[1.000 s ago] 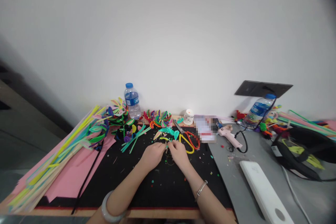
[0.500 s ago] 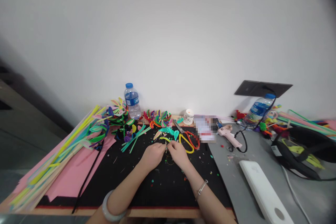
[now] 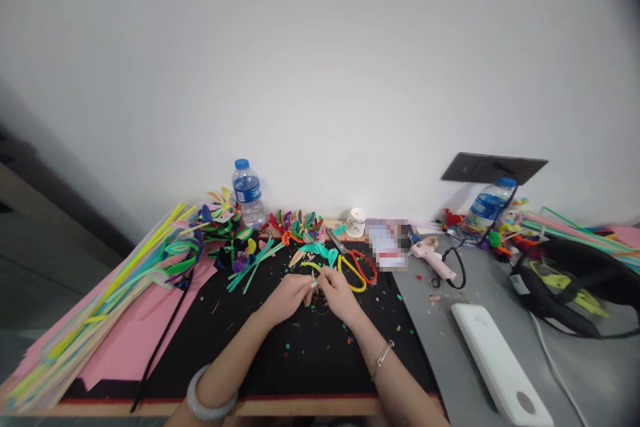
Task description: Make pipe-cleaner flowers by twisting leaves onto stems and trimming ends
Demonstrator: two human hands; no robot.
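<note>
My left hand (image 3: 289, 299) and my right hand (image 3: 336, 293) meet fingertip to fingertip above the black mat (image 3: 300, 373). Both are closed in a pinch on something small and pale, too small to name. Just beyond the fingertips is a yellow-green pipe cleaner piece (image 3: 311, 267); whether it joins what I pinch I cannot tell. Teal pipe cleaner loops (image 3: 323, 253) lie behind it. Scissors (image 3: 356, 278) with one yellow and one red handle rest right beside my right hand.
Loose teal pipe cleaners (image 3: 255, 267) lie left of my hands. Long pipe cleaners (image 3: 100, 320) cover pink sheets (image 3: 125, 343) at the left. Behind are a water bottle (image 3: 249, 197) and a paper cup (image 3: 355, 224). Rightward are a pink glue gun (image 3: 434, 260) and a white device (image 3: 500, 363).
My left fingers have spread slightly and shifted at the pinch, and a pale bit now shows between the fingertips. The whole view has slid a little to the left.
</note>
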